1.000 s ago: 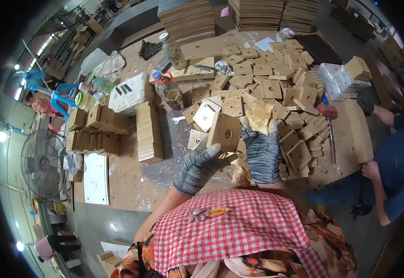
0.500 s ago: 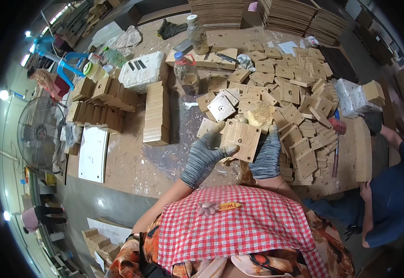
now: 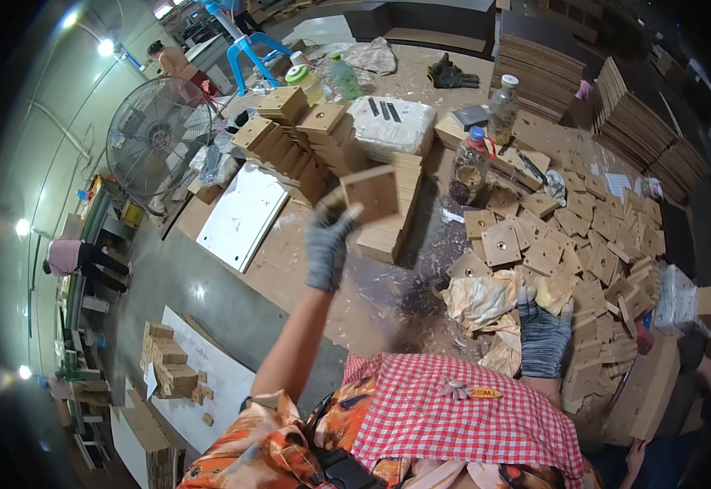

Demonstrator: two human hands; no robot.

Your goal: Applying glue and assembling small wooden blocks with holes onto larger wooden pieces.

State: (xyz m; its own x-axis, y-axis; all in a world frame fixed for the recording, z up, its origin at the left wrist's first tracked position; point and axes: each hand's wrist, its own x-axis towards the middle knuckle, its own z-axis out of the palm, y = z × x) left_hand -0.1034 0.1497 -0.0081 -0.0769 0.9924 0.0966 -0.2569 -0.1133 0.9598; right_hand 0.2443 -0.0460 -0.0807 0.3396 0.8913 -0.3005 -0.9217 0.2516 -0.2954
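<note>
Square wooden block (image 3: 372,194), just the one, is held up over the counter (image 3: 380,306) by the left hand (image 3: 325,251), whose thumb and fingers clasp its left side; it shows slightly blurred in front of a long row of blocks (image 3: 384,238), and from here I can't tell whether it touches them. The right hand (image 3: 545,336) has its fingers around one bunched yellowish cloth (image 3: 553,289), with a crumpled cloth heap (image 3: 478,300) just beside it. Both hands wear grey knit gloves. Near me the counter's edge slants down from one standing fan (image 3: 160,134) to the checked apron (image 3: 470,407), grey floor (image 3: 200,265) beyond it, and the left forearm (image 3: 294,350) crosses that edge. One white panel (image 3: 243,213) lies along it, close to the block stacks (image 3: 290,163). Between the hands runs a stained stretch of counter, the widest room for moving; it continues as a narrower strip right of the long row, up towards the blue-capped bottle (image 3: 468,171). Past that stands one white-capped bottle (image 3: 502,112), making two. To the right, loose blocks (image 3: 590,300) crowd up to the right hand, overlapping too much to count. Farther back I count three dark strips (image 3: 384,109) on one wrapped white bundle (image 3: 392,138), one black glove (image 3: 453,75) and two stacks of brown sheets (image 3: 535,77).
</note>
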